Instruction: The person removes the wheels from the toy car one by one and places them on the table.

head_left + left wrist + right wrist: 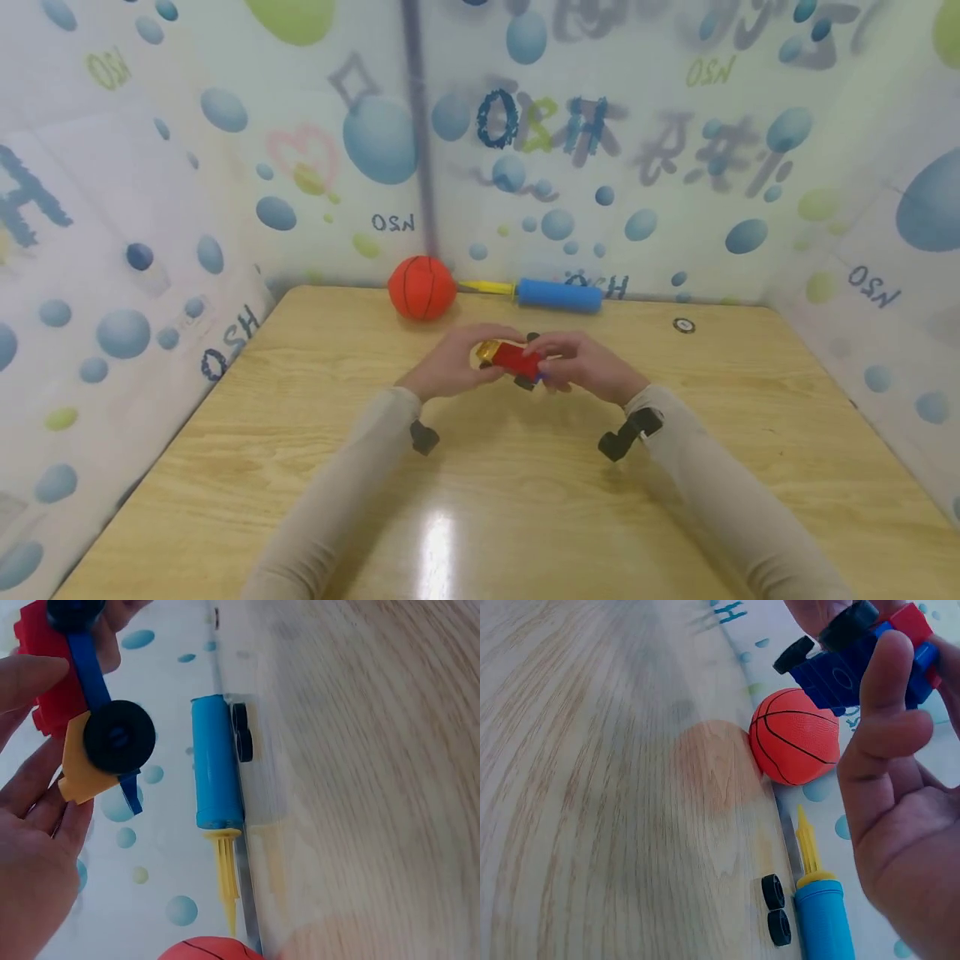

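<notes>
Both hands meet above the middle of the light wooden table [225, 467], and between them sits a small toy car built of red, yellow and blue plastic bricks with black wheels [514, 362]. The left hand [450, 367] curls its fingers [30, 679] round the yellow front end, one black wheel [118, 736] showing just past the fingertips. The right hand [581, 367] grasps the other end, its thumb [885, 690] pressed on the blue underside beside another wheel. The car is held off the tabletop, clear of the wood.

Beyond the fingers, by the back wall, lies a blue cylindrical hand pump with a yellow nozzle [558, 295], and two small loose black wheels [775, 909] rest just beside it. Left of the pump, touching the nozzle's tip or nearly so, sits an orange rubber mini basketball [422, 287]. Far right of the fingers lies a small dark round disc [682, 325].
</notes>
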Action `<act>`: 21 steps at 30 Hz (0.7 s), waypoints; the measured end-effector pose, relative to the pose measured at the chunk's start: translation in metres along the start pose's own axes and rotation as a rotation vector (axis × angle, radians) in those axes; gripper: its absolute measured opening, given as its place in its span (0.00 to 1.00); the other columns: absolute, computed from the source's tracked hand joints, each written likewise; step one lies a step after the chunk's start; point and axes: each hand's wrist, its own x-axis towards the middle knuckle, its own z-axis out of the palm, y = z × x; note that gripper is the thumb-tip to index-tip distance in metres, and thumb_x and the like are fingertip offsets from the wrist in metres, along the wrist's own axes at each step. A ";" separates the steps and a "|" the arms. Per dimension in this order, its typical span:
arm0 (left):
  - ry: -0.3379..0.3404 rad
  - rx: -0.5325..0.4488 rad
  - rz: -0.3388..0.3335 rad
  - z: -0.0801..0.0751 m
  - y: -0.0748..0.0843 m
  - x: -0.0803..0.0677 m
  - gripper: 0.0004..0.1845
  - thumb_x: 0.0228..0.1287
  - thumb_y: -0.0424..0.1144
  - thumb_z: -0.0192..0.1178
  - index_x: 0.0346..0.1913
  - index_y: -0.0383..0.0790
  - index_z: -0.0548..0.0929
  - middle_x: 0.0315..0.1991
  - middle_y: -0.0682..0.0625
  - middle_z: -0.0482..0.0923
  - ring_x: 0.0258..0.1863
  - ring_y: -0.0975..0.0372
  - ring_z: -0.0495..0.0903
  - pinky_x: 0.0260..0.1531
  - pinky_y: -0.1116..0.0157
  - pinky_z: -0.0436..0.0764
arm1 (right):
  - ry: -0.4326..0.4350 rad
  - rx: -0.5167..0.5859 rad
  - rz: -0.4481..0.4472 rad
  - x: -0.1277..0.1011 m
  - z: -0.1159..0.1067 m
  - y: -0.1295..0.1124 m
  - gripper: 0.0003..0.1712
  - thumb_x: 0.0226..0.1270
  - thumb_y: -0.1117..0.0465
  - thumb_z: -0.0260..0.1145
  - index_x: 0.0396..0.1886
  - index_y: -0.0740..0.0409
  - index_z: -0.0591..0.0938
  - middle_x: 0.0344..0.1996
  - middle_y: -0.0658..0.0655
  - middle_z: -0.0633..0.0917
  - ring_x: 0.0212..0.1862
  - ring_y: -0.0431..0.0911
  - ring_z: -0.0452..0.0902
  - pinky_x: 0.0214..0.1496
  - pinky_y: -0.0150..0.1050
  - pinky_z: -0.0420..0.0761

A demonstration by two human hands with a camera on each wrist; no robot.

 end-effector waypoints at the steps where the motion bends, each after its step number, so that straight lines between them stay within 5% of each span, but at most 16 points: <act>1: -0.004 -0.001 0.010 0.001 0.001 0.001 0.27 0.62 0.34 0.69 0.64 0.53 0.79 0.62 0.57 0.81 0.64 0.60 0.76 0.69 0.51 0.73 | -0.013 0.026 -0.006 0.000 -0.001 0.001 0.14 0.74 0.61 0.61 0.55 0.53 0.82 0.44 0.56 0.84 0.26 0.45 0.73 0.30 0.36 0.75; 7: -0.022 -0.042 -0.007 0.006 0.006 0.001 0.27 0.61 0.35 0.71 0.64 0.51 0.80 0.59 0.55 0.83 0.58 0.61 0.81 0.64 0.55 0.78 | -0.082 0.166 -0.027 0.001 -0.007 0.007 0.17 0.80 0.60 0.52 0.61 0.52 0.81 0.51 0.51 0.83 0.36 0.44 0.77 0.33 0.33 0.74; 13: -0.050 -0.095 -0.070 0.010 0.005 0.001 0.30 0.62 0.35 0.70 0.68 0.50 0.77 0.63 0.53 0.81 0.58 0.60 0.82 0.61 0.57 0.81 | -0.065 0.191 -0.013 0.000 -0.008 0.012 0.26 0.83 0.51 0.48 0.71 0.56 0.72 0.47 0.51 0.85 0.37 0.44 0.77 0.33 0.33 0.75; 16: -0.042 -0.128 -0.110 0.012 0.004 0.001 0.31 0.63 0.34 0.69 0.69 0.51 0.75 0.59 0.51 0.83 0.56 0.59 0.84 0.57 0.59 0.84 | 0.019 0.147 -0.051 0.000 -0.005 0.011 0.33 0.83 0.42 0.40 0.73 0.58 0.69 0.42 0.51 0.84 0.32 0.43 0.76 0.30 0.34 0.74; 21: -0.021 -0.195 -0.170 0.015 -0.002 0.000 0.34 0.66 0.34 0.66 0.72 0.55 0.68 0.54 0.47 0.84 0.51 0.56 0.85 0.50 0.59 0.87 | 0.324 -0.046 -0.170 -0.001 0.007 0.003 0.33 0.84 0.45 0.38 0.65 0.65 0.77 0.33 0.59 0.83 0.23 0.44 0.73 0.23 0.36 0.73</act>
